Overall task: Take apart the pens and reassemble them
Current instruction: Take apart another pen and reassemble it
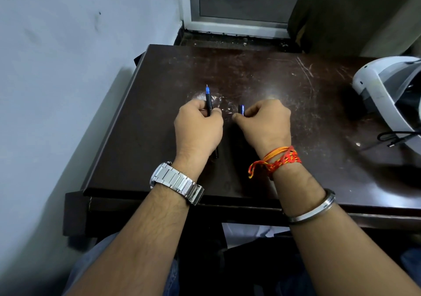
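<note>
My left hand (198, 128) is closed around a black pen (209, 100) whose blue tip points away from me; the pen's back end shows below my palm near the wrist. My right hand (265, 122) pinches a short dark pen cap (241, 110) between thumb and fingers, a little to the right of the pen. The two hands are apart, both low over the dark wooden table (159, 72). Most of the pen's barrel is hidden inside my left fist.
A white and grey headset (387, 90) lies at the table's right edge, with a black cable (396, 137) beside it. A pale wall runs along the left, a window frame (237, 25) stands behind the table. The table's front edge is under my forearms.
</note>
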A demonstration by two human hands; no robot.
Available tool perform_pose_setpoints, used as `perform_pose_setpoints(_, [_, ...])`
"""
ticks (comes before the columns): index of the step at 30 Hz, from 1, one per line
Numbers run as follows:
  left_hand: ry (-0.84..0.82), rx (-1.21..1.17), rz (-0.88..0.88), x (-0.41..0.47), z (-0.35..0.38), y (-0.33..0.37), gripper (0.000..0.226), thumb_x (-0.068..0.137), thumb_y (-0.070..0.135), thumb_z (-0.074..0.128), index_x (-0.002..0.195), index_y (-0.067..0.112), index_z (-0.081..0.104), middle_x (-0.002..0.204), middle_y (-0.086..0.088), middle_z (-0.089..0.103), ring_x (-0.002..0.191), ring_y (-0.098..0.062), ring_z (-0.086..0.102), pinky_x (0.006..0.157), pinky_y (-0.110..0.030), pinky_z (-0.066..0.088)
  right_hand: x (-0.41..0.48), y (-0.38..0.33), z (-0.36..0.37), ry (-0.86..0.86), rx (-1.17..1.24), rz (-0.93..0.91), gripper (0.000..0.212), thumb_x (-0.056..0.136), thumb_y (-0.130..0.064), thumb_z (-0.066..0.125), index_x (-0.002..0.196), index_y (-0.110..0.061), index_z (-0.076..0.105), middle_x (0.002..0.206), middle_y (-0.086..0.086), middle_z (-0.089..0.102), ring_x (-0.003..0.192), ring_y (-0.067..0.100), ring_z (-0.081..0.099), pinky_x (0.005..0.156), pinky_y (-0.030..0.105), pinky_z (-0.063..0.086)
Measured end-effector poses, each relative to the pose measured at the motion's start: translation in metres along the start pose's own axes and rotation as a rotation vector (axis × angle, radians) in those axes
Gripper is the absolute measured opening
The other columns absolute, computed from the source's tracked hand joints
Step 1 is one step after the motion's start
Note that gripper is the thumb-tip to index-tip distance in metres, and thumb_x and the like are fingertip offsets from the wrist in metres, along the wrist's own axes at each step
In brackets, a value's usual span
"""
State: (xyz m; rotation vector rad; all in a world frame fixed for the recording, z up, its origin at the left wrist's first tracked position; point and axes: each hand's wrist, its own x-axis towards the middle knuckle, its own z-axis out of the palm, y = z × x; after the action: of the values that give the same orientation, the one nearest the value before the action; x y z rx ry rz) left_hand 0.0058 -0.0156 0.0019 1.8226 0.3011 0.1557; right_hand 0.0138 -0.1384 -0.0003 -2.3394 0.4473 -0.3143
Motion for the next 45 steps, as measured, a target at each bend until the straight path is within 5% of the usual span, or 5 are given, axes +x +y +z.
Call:
perform_pose_setpoints(9, [0.033,0.035,0.07,-0.001,0.001,-0.006,0.026,0.077,0.021,0.081,0.065,0.035,0.063,0.068,0.009,0.072,0.069,-0.014,0.074,0.074,-0.04,0.063,0.001,0.002,0.004,-0.022,-0.142,-0.018,0.028,0.077,-0.037,0.075,0.081,-0.009,0.072,0.082,0.012,0.069,0.08,0.033,0.068,0.068,0.032,0.054])
perform_pose_setpoints(15, [0.052,0.081,0.104,-0.004,-0.001,-0.003,0.031,0.074,0.029,0.086,0.061,0.04,0.06,0.056,0.02,0.067,0.061,0.006,0.067,0.059,-0.003,0.047,0.001,0.0,-0.003,0.092,-0.07,-0.071,0.031,0.082,-0.041,0.068,0.074,-0.011,0.07,0.07,0.005,0.064,0.078,0.031,0.068,0.068,0.027,0.047])
perform_pose_setpoints(20, [0.032,0.1,0.133,-0.006,-0.001,-0.001,0.026,0.072,0.026,0.088,0.065,0.035,0.065,0.062,0.017,0.068,0.06,0.008,0.065,0.061,-0.007,0.05,0.003,-0.006,-0.004,0.068,0.251,-0.061,0.039,0.083,-0.052,0.066,0.062,-0.019,0.066,0.052,-0.011,0.06,0.06,0.008,0.062,0.058,0.019,0.043])
perform_pose_setpoints(28, [0.038,0.069,0.148,-0.009,0.0,0.005,0.013,0.076,0.018,0.083,0.072,0.026,0.073,0.062,0.01,0.073,0.061,0.004,0.07,0.063,-0.017,0.058,0.0,-0.006,0.014,-0.143,0.545,0.001,0.037,0.068,-0.057,0.075,0.064,-0.02,0.071,0.06,0.0,0.071,0.053,0.012,0.061,0.055,0.032,0.047])
perform_pose_setpoints(45, [0.032,0.016,0.158,-0.009,0.001,0.003,0.032,0.078,0.012,0.08,0.091,0.029,0.056,0.063,0.008,0.072,0.06,-0.002,0.069,0.064,-0.023,0.055,0.0,-0.012,0.019,-0.167,0.883,0.112,0.016,0.09,-0.012,0.064,0.098,-0.026,0.061,0.08,0.006,0.07,0.068,0.021,0.063,0.064,0.035,0.052])
